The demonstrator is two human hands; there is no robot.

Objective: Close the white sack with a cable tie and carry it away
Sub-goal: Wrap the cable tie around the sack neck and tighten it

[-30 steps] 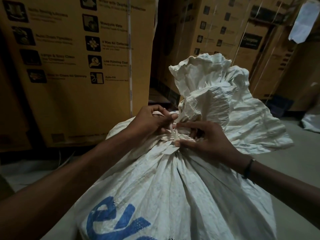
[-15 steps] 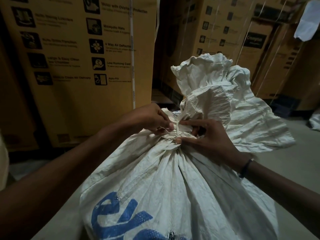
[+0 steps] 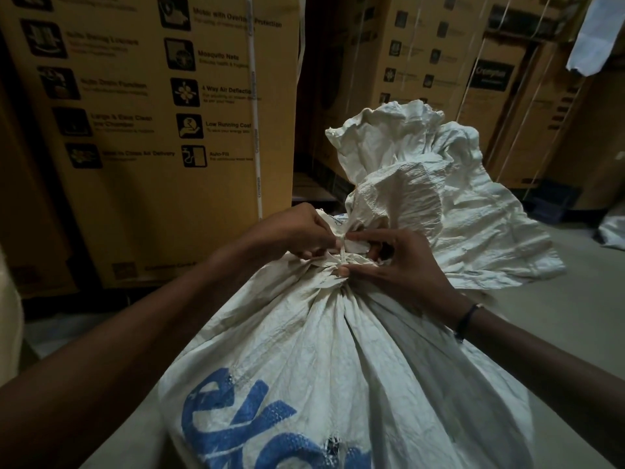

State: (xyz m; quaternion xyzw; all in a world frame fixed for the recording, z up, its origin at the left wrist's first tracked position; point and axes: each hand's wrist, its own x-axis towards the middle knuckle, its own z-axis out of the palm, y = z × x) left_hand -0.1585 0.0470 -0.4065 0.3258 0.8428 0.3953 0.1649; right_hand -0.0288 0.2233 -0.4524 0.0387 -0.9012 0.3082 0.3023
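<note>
White sack (image 3: pixel 338 360) upright on the floor, directly below the camera, neck gathered. Pale cable tie (image 3: pixel 342 253) around the neck. Left hand (image 3: pixel 297 231) pinching the tie from the left; right hand (image 3: pixel 402 262) curled on the neck, thumb pressed below the tie. Printed cartons (image 3: pixel 152 130) behind.

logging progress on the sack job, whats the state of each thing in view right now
white sack: full, neck gathered, loose top flared open above the tie
cable tie: around the neck, tail pointing up
left hand: pinching at the tie
right hand: thumb and forefinger pinching at the tie
cardboard boxes: closed, strapped, standing behind the sack
</note>
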